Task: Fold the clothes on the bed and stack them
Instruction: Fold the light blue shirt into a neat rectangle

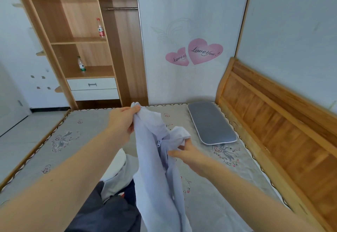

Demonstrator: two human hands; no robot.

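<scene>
**Kid:** Wooden shelves (80, 40) and a white wall with pink hearts (196, 53). Is that a bedroom?

**Me:** Yes. I see a bed (237, 186) with a grey flowery cover, a wooden headboard (273, 107) and a flat grey pillow (211, 122). Two bottles (100, 28) stand on the shelves.

**Kid:** What are you holding?

**Me:** A pale purple shirt (155, 168). It hangs in the air above the bed, between my two hands. My left hand (122, 120) is up high, and its fingers (134, 110) pinch a bunched top bit of the cloth. My right hand (189, 154) is lower. Its thumb and fingers pinch a crumpled fold near the middle.

**Kid:** Is it heavy?

**Me:** I think it is very light. It looks thin and floppy, and it droops in long soft folds. It will not hold any shape by itself.

**Kid:** Could it slip?

**Me:** Maybe, since it looks smooth. I see a small zip (159, 143) on the front. I guess the best places to hold it are the two shoulders, so it hangs straight and flat.

**Kid:** What else is there?

**Me:** More clothes lie on the bed under my arms: something dark (109, 211) and something white-grey (120, 175), all rumpled. None looks folded yet.
</scene>
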